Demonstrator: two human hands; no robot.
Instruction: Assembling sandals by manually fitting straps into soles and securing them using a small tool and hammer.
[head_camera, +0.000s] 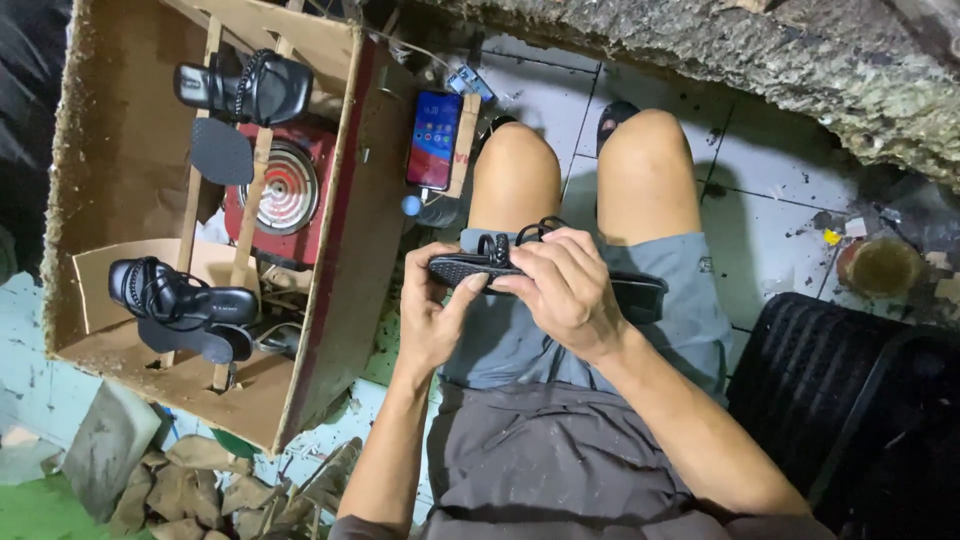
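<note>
I see a black strappy flat sandal with a ribbed sole (500, 262) lying at centre frame, its long axis running left to right above my lap. My right hand (565, 290) covers its middle from above, grip closed on it; my left hand (432, 315) pinches the left end, fingers shut on the sole. To the upper left a cardboard box (120, 150) holds two more black strappy sandals (185, 300).
</note>
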